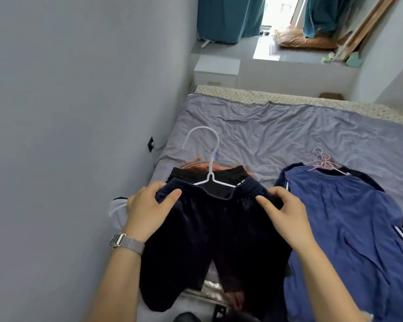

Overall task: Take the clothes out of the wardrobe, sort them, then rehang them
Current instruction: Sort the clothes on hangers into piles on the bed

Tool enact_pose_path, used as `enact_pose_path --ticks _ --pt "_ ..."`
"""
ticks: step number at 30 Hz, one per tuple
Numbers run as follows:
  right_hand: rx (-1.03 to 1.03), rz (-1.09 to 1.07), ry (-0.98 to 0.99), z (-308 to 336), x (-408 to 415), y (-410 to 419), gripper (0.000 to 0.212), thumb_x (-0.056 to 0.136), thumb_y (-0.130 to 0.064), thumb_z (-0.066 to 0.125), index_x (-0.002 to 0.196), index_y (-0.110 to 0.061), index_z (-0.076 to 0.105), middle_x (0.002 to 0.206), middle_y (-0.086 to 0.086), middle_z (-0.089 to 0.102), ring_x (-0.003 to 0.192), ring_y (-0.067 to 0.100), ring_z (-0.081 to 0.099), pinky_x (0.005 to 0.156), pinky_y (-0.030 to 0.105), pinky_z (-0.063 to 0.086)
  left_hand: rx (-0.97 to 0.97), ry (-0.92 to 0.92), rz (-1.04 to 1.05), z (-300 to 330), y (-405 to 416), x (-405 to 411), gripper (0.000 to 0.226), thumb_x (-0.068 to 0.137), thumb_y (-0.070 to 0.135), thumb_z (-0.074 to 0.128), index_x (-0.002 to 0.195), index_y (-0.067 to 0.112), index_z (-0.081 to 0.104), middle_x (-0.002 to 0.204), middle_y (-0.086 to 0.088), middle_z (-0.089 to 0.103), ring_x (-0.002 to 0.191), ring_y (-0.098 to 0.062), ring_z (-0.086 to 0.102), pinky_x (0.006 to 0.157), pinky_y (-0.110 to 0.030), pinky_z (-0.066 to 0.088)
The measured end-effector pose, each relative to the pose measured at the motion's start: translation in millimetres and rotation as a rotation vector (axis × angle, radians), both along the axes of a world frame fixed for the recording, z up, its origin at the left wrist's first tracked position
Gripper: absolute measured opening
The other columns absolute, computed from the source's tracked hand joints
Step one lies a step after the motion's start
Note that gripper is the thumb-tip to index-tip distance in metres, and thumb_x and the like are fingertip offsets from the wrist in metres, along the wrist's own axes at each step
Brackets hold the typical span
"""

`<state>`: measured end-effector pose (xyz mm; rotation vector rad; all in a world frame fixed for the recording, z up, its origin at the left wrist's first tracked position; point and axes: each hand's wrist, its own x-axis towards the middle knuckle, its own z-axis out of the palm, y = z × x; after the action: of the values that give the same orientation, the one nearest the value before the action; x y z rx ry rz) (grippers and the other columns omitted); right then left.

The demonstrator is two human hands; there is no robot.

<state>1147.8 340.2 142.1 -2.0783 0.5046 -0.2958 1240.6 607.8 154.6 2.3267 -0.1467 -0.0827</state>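
Observation:
Dark navy shorts (214,238) hang over the near edge of the bed, held up by the elastic waistband. My left hand (147,210) grips the waistband's left end, and my right hand (282,212) grips its right end. A white hanger (207,159) sticks up behind the waistband, over a pile of black and orange garments (207,171). To the right lies a blue shirt (340,217) spread on the bed, with pink hangers (321,161) at its collar.
The bed (289,133) has a wrinkled grey-lilac sheet. A grey wall (79,112) runs close on the left, with a socket (151,144). A white nightstand (216,70) stands beyond the bed. Teal curtains (228,17) flank a bright doorway.

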Motion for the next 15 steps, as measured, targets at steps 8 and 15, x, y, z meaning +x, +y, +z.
enact_pose_path --ticks 8,15 --pt "-0.143 -0.064 -0.093 37.4 138.5 -35.5 0.013 0.09 -0.029 0.063 0.092 -0.017 0.063 0.083 -0.005 0.065 0.08 0.015 0.06 0.073 0.031 0.043 -0.105 -0.034 -0.03 33.8 -43.9 162.5 0.032 0.077 0.059 0.055 0.066 0.029 0.051 0.067 0.013 0.057 0.08 -0.023 0.06 0.086 -0.042 0.046" --pt "-0.421 0.111 0.511 -69.7 200.7 -44.4 0.071 0.088 -0.028 0.061 0.146 -0.003 0.028 0.143 0.02 0.042 0.131 0.035 0.039 0.108 0.036 0.03 0.176 0.149 -0.301 -72.5 -73.5 274.1 0.036 0.088 0.054 0.048 0.07 0.024 0.053 0.07 0.007 0.059 0.079 -0.023 0.06 0.079 -0.036 0.04"
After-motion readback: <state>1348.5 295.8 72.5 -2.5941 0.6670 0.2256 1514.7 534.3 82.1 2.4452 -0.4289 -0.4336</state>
